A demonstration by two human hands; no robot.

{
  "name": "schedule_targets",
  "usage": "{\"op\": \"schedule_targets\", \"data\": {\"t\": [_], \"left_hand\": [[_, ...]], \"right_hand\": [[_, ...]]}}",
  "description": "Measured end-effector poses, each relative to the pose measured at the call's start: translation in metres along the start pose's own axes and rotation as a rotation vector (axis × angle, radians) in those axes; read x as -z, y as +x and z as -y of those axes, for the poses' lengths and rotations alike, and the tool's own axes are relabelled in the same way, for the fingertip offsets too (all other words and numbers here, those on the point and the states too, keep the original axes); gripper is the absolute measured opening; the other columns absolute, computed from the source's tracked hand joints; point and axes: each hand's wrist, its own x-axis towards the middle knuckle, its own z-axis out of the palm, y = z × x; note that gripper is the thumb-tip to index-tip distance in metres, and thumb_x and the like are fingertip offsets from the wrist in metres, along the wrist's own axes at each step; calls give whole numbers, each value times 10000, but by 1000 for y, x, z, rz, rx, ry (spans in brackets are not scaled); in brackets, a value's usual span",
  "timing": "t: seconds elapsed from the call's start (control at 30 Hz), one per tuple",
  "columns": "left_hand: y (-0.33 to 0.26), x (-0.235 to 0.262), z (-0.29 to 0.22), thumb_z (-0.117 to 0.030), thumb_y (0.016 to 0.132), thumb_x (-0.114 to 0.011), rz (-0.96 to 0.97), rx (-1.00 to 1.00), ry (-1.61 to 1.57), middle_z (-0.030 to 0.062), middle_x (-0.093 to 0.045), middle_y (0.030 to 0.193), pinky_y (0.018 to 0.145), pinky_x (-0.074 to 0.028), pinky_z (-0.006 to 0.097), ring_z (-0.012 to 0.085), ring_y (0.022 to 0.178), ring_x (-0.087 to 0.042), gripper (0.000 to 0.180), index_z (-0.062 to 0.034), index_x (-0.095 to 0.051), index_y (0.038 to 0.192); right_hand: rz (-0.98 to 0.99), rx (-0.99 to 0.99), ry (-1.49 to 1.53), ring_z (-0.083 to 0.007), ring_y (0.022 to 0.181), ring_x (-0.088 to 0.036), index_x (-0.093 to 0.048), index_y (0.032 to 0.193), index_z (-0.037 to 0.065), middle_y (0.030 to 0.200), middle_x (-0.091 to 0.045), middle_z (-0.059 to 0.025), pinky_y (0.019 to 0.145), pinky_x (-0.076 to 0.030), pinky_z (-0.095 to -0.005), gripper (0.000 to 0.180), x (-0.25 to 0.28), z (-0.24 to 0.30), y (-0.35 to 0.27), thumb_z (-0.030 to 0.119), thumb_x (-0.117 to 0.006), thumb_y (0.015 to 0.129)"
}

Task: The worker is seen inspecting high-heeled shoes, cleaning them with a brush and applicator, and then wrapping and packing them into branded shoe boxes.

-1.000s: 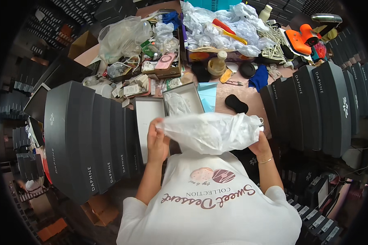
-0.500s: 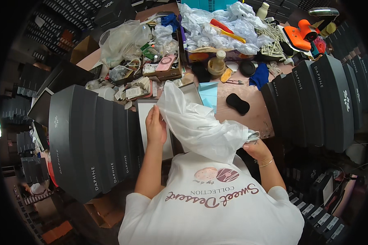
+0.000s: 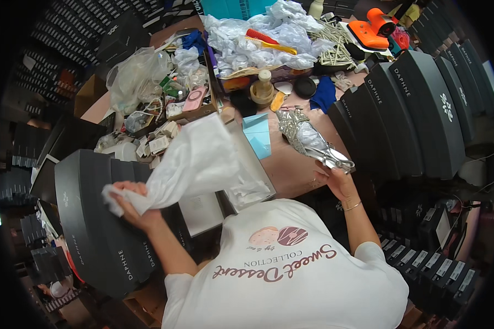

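Observation:
My left hand (image 3: pixel 134 205) is closed around one end of a thin white bag (image 3: pixel 197 148), which hangs stretched out and blurred to the upper right. In my right hand (image 3: pixel 339 183) is a silver sandal (image 3: pixel 297 131) with a glittery part at its far end and shiny straps near my fingers. White stuffing shows inside the sandal. Between my hands and close to my body lies an open shoebox (image 3: pixel 264 178) with white tissue (image 3: pixel 247 192) in it. Beside it sits a pale shallow box part (image 3: pixel 201 215), partly covered by the bag.
Dark shoebox stacks stand left (image 3: pixel 96 219) and right (image 3: pixel 431 115). A folded light blue paper (image 3: pixel 256 135) lies on the pink table (image 3: pixel 291 178). Farther back are a bottle (image 3: pixel 264 85), a blue cloth (image 3: pixel 324 93), crumpled white paper (image 3: pixel 230 41), brushes and an orange tool (image 3: pixel 370 30).
The bag has come off the sandal and moved left with my left hand. The sandal, mostly covered before, is now bare in my right hand. The view has shifted.

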Motion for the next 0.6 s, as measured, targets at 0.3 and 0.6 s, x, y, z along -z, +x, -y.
{"op": "schedule_targets", "data": {"t": [0.3, 0.6], "left_hand": [[-78, 59, 100, -452, 903, -496, 615, 335, 1711, 262, -568, 1069, 865, -422, 452, 423, 1006, -532, 540, 54, -575, 1075], [-121, 106, 152, -248, 881, -538, 517, 611, 1555, 216, -631, 819, 721, -470, 410, 367, 813, -613, 280, 18, -628, 875]], "right_hand": [[-338, 205, -815, -296, 1197, -454, -422, 1291, 19, 1264, -498, -141, 1008, -351, -399, 530, 3, -103, 69, 131, -646, 824], [426, 232, -1626, -363, 951, -579, -498, 1186, -22, 1106, -550, -263, 800, -481, -406, 519, -94, -188, 113, 280, -653, 793]]}}
